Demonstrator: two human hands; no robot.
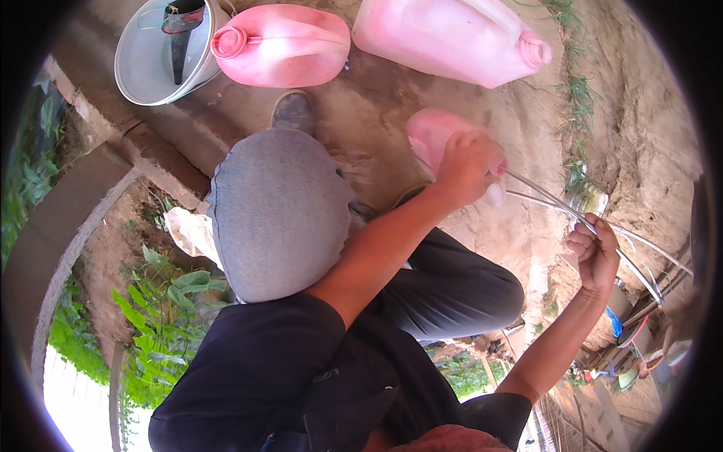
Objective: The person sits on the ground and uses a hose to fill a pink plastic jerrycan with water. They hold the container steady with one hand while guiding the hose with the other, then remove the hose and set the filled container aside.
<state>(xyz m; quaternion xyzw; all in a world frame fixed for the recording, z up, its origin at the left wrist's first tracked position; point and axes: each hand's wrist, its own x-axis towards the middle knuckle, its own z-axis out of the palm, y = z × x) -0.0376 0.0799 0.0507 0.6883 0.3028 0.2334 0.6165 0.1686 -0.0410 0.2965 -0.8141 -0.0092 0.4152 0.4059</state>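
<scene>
My left hand [467, 166] is closed around the neck end of a small pink plastic jug [432, 135], which lies tilted on the bare ground. My right hand [593, 248] pinches a thin, shiny grey rod or tube [556, 200] between thumb and fingers. One end of that rod meets the jug's mouth [499, 166]; how far in it reaches is hidden. A second thin rod or tube [649, 246] passes behind my right hand, and I cannot tell whether the two are joined. Something small and whitish [496, 193] shows below the left fingers.
Two larger pink-stained plastic jerrycans [299, 51] [446, 34] and a white bucket [127, 73] holding a black funnel-like piece [182, 39] stand ahead. My grey-clad knee [282, 214] rises at centre-left. A concrete edge [85, 243] and leafy plants [152, 316] lie left; clutter [627, 339] lies right.
</scene>
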